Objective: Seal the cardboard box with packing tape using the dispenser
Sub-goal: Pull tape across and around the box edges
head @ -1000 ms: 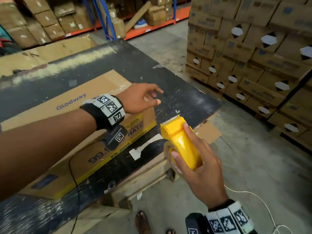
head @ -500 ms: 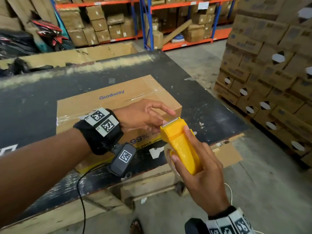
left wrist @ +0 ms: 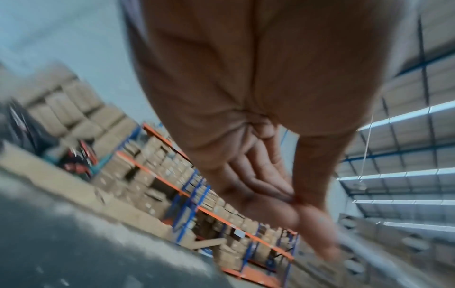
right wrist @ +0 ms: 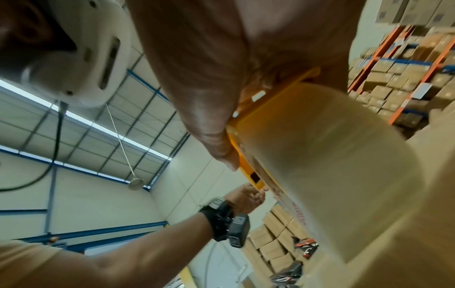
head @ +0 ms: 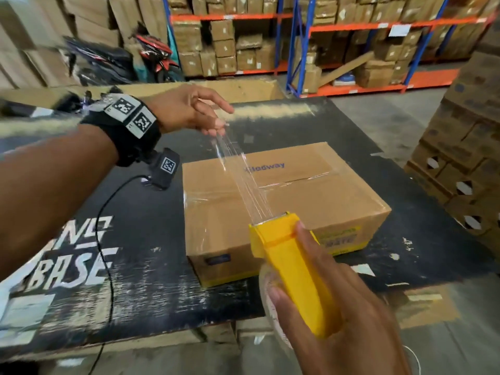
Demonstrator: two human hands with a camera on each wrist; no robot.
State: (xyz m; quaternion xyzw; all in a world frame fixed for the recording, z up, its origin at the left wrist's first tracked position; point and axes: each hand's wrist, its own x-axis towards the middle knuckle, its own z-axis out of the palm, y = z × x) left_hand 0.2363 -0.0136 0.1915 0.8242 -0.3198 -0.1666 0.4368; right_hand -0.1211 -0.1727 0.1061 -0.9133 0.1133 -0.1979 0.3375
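A closed cardboard box (head: pixel 311 196) with blue lettering lies on the black table (head: pixel 151 280); clear tape runs along its top seam and over its left end. My right hand (head: pixel 338 320) grips the yellow tape dispenser (head: pixel 292 266) in front of the box's near side, its clear roll (right wrist: pixel 332 165) under my palm. A strip of clear tape (head: pixel 240 174) stretches from the dispenser's blade up and left to my left hand (head: pixel 213 123), which pinches its free end above the box's far left part. In the left wrist view the left hand (left wrist: pixel 302 210) is blurred, thumb against fingertips.
Stacked cartons (head: pixel 465 163) stand on the floor to the right. Blue and orange racking (head: pixel 297 50) with boxes fills the back, with a parked motorbike (head: pixel 154 55) at the back left. A black cable (head: pixel 105 239) hangs from my left wrist over the table's near edge.
My left hand took the tape end at the dispenser's blade and pulled it up and away to the left, drawing out a long strip. The view swung so the box sits centred.
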